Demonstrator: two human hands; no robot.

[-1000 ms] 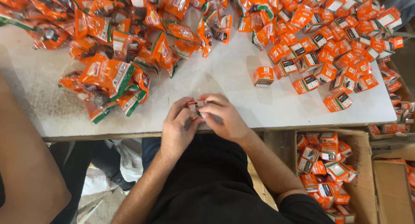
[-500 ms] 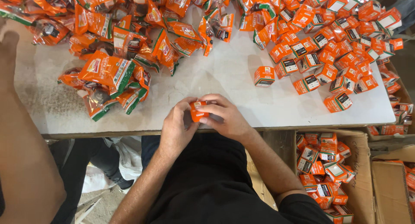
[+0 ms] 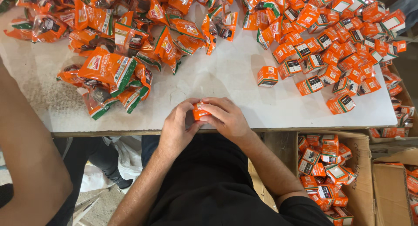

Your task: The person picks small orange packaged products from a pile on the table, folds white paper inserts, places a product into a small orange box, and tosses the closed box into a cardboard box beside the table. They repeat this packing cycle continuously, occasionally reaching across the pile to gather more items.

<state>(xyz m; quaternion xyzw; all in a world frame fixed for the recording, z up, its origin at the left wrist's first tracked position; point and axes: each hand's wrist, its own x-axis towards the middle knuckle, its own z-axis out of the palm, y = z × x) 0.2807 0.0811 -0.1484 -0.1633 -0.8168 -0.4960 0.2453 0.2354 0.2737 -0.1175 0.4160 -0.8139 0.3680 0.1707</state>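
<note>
Both of my hands meet at the near edge of the white table. My left hand and my right hand together grip one small orange carton, fingers wrapped around its sides. Most of the carton is hidden by my fingers. One finished orange carton stands alone a little beyond my right hand.
A heap of orange plastic sachets covers the table's left and far side. Many small orange cartons pile up at the right. A cardboard box of cartons sits below the table at right. Another person's arm fills the left edge.
The carton between my hands has gone from a flat, partly folded piece to a closed orange box. My hands stayed at the table's near edge. The other person's arm dropped lower.
</note>
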